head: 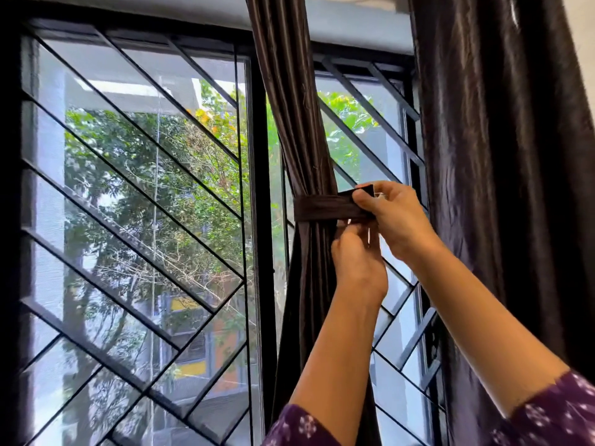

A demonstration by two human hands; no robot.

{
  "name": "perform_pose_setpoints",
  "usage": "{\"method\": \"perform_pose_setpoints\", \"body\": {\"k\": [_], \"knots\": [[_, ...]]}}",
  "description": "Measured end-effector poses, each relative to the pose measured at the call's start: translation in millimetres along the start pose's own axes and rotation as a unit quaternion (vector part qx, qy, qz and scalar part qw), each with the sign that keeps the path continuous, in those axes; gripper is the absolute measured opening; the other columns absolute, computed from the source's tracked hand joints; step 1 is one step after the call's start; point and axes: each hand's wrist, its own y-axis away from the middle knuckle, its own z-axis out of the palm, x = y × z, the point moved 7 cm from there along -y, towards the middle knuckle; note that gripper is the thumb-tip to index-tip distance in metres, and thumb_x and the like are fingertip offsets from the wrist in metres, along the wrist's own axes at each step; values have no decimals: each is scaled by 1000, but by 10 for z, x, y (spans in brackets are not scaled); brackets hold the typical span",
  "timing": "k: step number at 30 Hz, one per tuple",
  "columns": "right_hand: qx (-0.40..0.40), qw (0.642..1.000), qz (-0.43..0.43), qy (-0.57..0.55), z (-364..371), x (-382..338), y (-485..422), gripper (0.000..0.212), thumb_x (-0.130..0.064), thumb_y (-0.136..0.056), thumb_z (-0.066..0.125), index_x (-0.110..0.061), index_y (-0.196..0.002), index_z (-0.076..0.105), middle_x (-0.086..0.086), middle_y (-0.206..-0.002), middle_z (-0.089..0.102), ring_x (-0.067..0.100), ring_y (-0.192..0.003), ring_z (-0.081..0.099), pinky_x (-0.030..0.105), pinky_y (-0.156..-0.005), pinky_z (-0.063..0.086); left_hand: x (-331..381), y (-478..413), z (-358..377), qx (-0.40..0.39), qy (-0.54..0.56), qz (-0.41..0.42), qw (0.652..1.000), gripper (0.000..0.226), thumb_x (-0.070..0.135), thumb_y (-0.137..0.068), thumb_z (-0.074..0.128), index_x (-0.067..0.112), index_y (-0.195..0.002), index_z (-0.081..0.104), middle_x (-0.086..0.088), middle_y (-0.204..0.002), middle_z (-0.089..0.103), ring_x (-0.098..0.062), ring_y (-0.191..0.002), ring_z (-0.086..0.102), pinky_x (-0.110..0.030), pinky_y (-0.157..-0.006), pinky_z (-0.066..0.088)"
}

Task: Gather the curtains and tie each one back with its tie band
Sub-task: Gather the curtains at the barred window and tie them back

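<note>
Fingers (367, 202) of the right hand (394, 217) are curled together and pinch the free end of the dark brown tie band (317, 208), with a short flap of the band sticking up just above the thumb. Directly below them, the left hand (359, 262) shows its back to the camera. Its fingers (344, 228) are bent up against the band's lower edge, but whether they clamp the band or only touch it cannot be told, since the grip is hidden behind the hand. The band runs level from both sets of fingers toward the left and wraps around the gathered curtain (297, 123), cinching its folds into a narrow waist just beside the fingertips. To the right of the fingers, behind the right forearm, a second curtain (502, 149) of the same shiny brown cloth hangs loose with no band on it. Beyond the fingers stands the window grille (135, 175) of slanted black bars, with green trees outside. Purple flowered sleeves (299, 428) cover both arms near the lower edge of the view.
</note>
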Motion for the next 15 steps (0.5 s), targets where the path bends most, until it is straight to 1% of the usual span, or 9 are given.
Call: {"method": "perform_pose_setpoints", "body": {"k": [2, 4, 6, 8, 9, 10, 12, 13, 15], "knots": [[-14, 1000, 2, -16, 6, -14, 2, 7, 0, -87, 61, -6, -84, 62, 6, -66, 61, 10, -53, 61, 19, -51, 49, 20, 25, 39, 3, 42, -3, 999, 30, -5, -90, 37, 14, -92, 60, -2, -86, 62, -8, -75, 56, -18, -71, 45], [-10, 1000, 0, -10, -32, -11, -12, 7, 0, -85, 63, -7, -83, 63, 7, -68, 61, 13, -58, 61, 22, -56, 50, 51, 30, 83, 2, 87, -17, 996, 26, 4, -94, 37, 11, -87, 60, -2, -75, 65, -9, -72, 55, -20, -70, 44], [-14, 1000, 9, -13, -73, 10, -14, 7, 1, -84, 64, -6, -85, 63, 10, -72, 61, 13, -59, 61, 22, -57, 52, 95, -7, 114, 1, 100, -19, 995, 27, 6, -96, 35, 9, -83, 59, -1, -62, 66, -10, -64, 57, -18, -61, 47], [-43, 999, 26, -15, -77, 38, 12, 12, 0, -84, 64, 0, -96, 64, 14, -77, 60, 11, -57, 62, 18, -53, 52, 116, -40, 138, -3, 78, -20, 997, 28, 0, -96, 34, 7, -84, 58, -5, -66, 66, -11, -60, 60, -15, -48, 48], [-63, 997, 32, -7, -68, 41, 33, 18, -2, -84, 65, 2, -102, 64, 16, -79, 61, 10, -56, 63, 16, -52, 52, 122, -52, 144, -6, 62, -21, 998, 28, -2, -96, 33, 6, -85, 58, -7, -71, 65, -13, -62, 61, -14, -46, 48], [-80, 996, 30, 3, -66, 23, 52, 23, -3, -82, 67, 1, -104, 65, 17, -80, 61, 11, -57, 63, 15, -52, 52, 135, -55, 144, -8, 51, -19, 998, 27, -4, -95, 34, 6, -84, 57, -7, -71, 65, -13, -61, 62, -14, -45, 49], [-98, 995, 9, 20, -93, -77, 73, 27, -2, -78, 71, -1, -104, 65, 19, -79, 64, 11, -57, 65, 16, -54, 53, 184, -41, 132, -5, 49, -7, 999, 28, -7, -94, 37, 5, -80, 57, -4, -59, 66, -9, -50, 63, -15, -45, 49], [-96, 995, -7, 27, -126, -143, 61, 27, 0, -77, 71, 0, -103, 65, 17, -76, 65, 11, -55, 65, 16, -54, 53, 223, -35, 119, 3, 58, 0, 998, 28, -9, -93, 37, 5, -80, 57, -5, -59, 65, -8, -46, 61, -14, -44, 49], [-94, 994, -34, 47, -198, -266, 4, 23, 5, -77, 69, 1, -99, 65, 8, -66, 65, 9, -51, 62, 14, -53, 51, 289, -25, 76, 24, 87, 4, 996, 28, -11, -93, 37, 5, -82, 56, -8, -68, 60, -8, -44, 57, -14, -42, 47]]}}
